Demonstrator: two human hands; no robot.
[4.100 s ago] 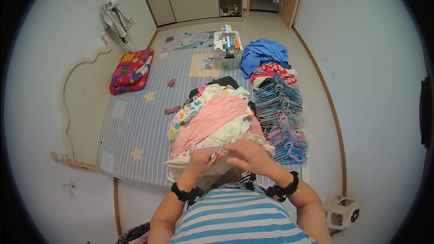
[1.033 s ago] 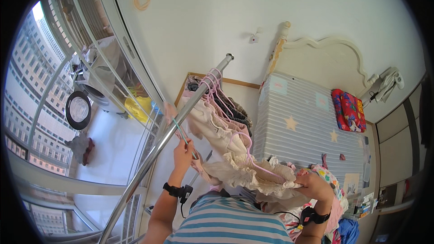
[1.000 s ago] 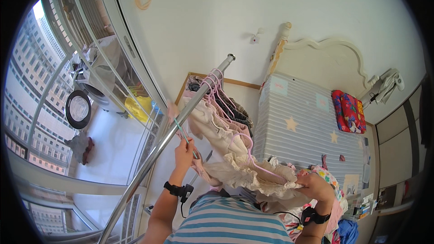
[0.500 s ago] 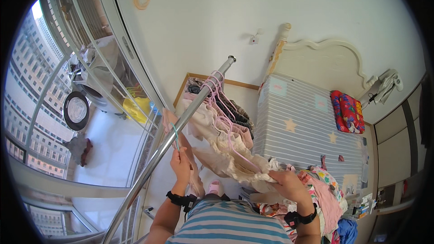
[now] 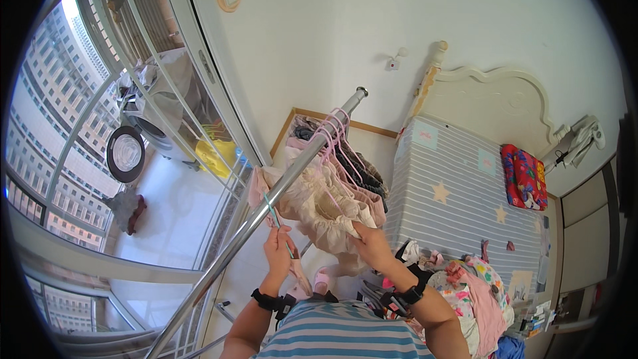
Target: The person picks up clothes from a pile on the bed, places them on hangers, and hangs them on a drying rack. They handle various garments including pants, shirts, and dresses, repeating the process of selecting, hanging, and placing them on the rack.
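My left hand (image 5: 279,247) is closed around the lower part of a teal hanger (image 5: 269,203), which hooks over a sloping metal clothes rail (image 5: 207,282). Pale pink cloth (image 5: 256,187) hangs beside this hanger. My right hand (image 5: 372,247) pinches the gathered edge of a cream garment (image 5: 318,198), which is on the rail among several pink hangers (image 5: 340,126). Behind it hang more clothes, among them a dark garment (image 5: 355,171). The far side of the cream garment is hidden.
A bed (image 5: 458,179) with a striped sheet stands at the right, a heap of clothes (image 5: 482,299) at its near end. A folded red quilt (image 5: 524,176) lies by the headboard. Left, past glass doors, are a washing machine (image 5: 156,139) with its round door ajar and a yellow item (image 5: 216,153).
My right hand has moved left toward the rail, bringing the cream garment's edge in against the other clothes. My left hand keeps hold of the teal hanger. The view has shifted slightly.
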